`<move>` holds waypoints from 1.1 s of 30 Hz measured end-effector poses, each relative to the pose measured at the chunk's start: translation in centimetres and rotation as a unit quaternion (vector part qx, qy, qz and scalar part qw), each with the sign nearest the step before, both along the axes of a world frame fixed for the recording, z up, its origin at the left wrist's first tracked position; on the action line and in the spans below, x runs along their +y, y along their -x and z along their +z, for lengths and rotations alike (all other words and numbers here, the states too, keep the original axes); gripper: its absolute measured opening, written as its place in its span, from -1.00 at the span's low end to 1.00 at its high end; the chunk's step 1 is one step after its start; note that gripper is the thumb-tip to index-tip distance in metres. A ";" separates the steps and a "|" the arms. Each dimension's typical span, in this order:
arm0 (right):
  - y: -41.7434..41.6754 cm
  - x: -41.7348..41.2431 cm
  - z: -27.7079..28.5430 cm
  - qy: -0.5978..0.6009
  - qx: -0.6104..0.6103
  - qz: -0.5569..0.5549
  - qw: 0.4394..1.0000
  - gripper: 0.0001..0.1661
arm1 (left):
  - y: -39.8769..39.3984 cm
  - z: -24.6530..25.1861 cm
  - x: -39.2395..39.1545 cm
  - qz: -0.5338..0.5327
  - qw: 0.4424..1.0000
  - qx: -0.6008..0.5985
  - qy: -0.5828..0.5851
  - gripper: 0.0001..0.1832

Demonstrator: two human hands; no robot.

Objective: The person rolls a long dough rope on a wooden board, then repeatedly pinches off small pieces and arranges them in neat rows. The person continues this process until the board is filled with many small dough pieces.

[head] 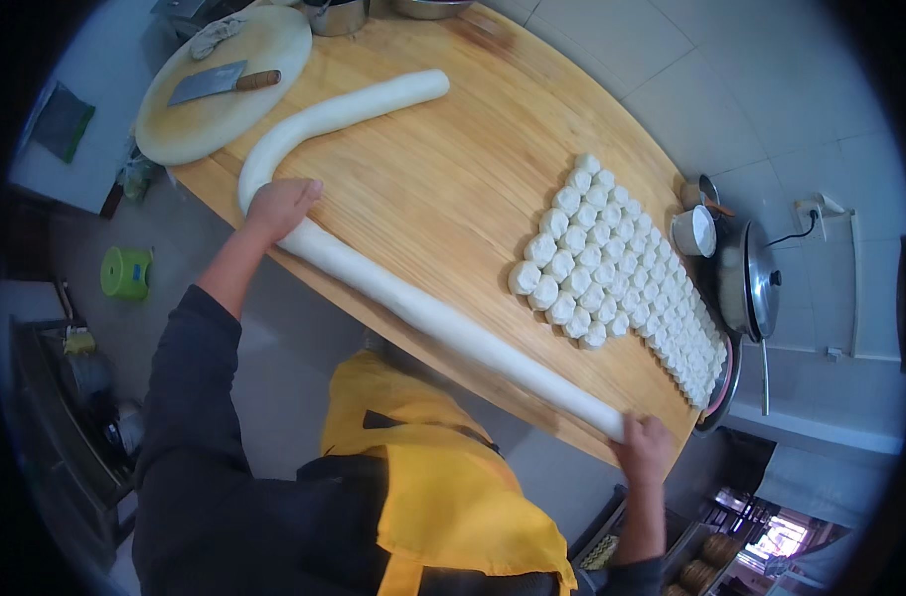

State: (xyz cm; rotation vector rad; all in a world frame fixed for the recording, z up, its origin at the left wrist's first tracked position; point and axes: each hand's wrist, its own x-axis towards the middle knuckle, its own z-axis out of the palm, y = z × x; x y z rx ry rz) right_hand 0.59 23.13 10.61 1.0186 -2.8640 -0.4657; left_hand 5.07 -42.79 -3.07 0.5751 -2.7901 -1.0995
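A long, smooth rope of white dough [408,298] runs along the near edge of the wooden table [423,179]. Beyond my left hand [283,208] it bends back in a hook towards the far side. That hand is wrapped over the rope near the bend, fingers curled around it. At the other end, my right hand [644,447] grips the rope's tip close to the table's right corner. Many small round dough pieces [591,257] stand in tight rows on the right part of the table, apart from the rope.
A cleaver [222,80] and a cloth [216,36] lie on a round chopping board [192,134] at far left. A white tub [694,231] and a lidded pan [751,283] stand by the tiled wall. A green stool [125,273] is on the floor.
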 end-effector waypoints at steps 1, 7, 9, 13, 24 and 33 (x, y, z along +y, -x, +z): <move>0.3 4.3 1.8 -0.030 0.026 -0.002 0.999 -0.60 | -0.1 -0.2 0.1 0.029 0.999 -0.001 -0.038 -0.52; -1.1 28.8 11.7 -0.116 0.150 -0.136 0.972 -0.55 | 1.5 -2.1 6.0 -0.059 0.996 0.060 -0.028 -0.51; -0.9 34.2 9.7 -0.113 0.147 -0.204 0.961 -0.49 | 2.4 -3.2 6.8 -0.013 0.998 0.057 -0.019 -0.54; 0.1 31.8 -3.6 -0.050 -0.064 -0.239 0.968 -0.40 | 2.9 -2.6 7.8 0.035 0.999 0.027 0.011 -0.59; -0.5 -4.5 -8.4 0.343 -0.090 -0.079 0.932 -0.07 | 2.3 1.4 17.5 -0.193 0.934 -0.051 0.296 -0.41; 1.6 -22.7 -13.8 0.264 -0.062 -0.048 0.961 -0.21 | 9.8 -1.0 15.4 -0.126 0.949 0.001 0.290 -0.37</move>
